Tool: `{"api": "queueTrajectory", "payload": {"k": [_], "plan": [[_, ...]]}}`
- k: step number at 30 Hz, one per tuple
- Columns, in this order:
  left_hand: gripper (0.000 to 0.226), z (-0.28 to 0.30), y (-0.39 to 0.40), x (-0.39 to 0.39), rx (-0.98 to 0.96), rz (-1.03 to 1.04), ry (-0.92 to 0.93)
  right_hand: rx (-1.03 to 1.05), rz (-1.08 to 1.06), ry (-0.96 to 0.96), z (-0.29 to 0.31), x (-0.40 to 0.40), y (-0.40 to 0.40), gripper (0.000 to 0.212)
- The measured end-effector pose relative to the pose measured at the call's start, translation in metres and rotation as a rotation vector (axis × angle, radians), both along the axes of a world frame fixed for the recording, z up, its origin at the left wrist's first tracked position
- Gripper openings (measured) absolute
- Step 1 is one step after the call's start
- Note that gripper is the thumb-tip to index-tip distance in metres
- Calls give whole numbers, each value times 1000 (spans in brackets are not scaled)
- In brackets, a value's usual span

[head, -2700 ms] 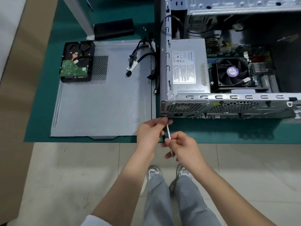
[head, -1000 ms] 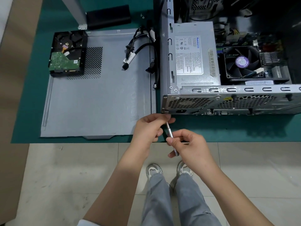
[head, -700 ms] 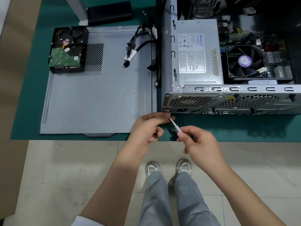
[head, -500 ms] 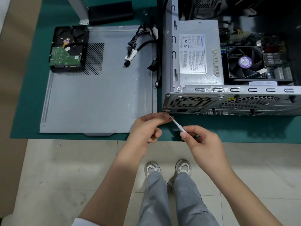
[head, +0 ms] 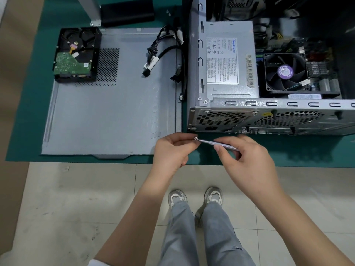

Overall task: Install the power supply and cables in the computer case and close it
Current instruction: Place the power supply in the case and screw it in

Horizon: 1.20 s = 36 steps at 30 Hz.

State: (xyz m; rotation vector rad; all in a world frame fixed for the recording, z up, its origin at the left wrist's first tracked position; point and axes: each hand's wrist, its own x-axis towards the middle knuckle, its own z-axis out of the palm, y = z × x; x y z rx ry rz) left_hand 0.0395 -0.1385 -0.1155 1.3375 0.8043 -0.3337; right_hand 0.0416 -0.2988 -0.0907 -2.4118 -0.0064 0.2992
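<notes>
At the near edge of the green work mat (head: pixel 23 120), my left hand (head: pixel 172 150) pinches a small cross-head screw (head: pixel 195 138) between thumb and fingertips, while my right hand (head: pixel 247 160) grips a slim grey screwdriver (head: pixel 221 144) whose tip meets the screw. Both hands hover just in front of the open computer case (head: pixel 269 120), which lies on its side at the right of the mat with its perforated rear panel facing me. The power supply (head: pixel 228 60) sits inside the case in its near-left corner, label up, beside the CPU cooler fan (head: pixel 284 72). A bundle of black cables (head: pixel 163 52) spills out over the case's left wall and rests on the removed side panel (head: pixel 107 116), which lies flat on the mat to the left of the case, touching or just beside it. A bare hard drive (head: pixel 76 56), circuit board up, rests on the far-left corner of that panel. A black box (head: pixel 126 12) lies at the far edge of the mat, next to a metal post (head: pixel 90 10). My grey trousers and sneakers (head: pixel 196 197) show above the tiled floor below.
</notes>
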Motion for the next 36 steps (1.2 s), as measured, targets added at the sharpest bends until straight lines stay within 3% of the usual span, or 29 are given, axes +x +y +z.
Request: {"api": "queueTrajectory", "payload": {"k": [11, 26, 29, 36], "plan": [[10, -2, -3, -1, 30, 14, -14, -59, 12, -17, 1, -1, 4, 14], [14, -3, 3, 1, 15, 6, 48, 136, -51, 79, -3, 0, 4, 11], [3, -2, 1, 2, -15, 72, 26, 228, -77, 127, -5, -2, 6, 8], [17, -3, -3, 1, -11, 170, 19, 353, -60, 236, -13, -13, 8, 18]]}}
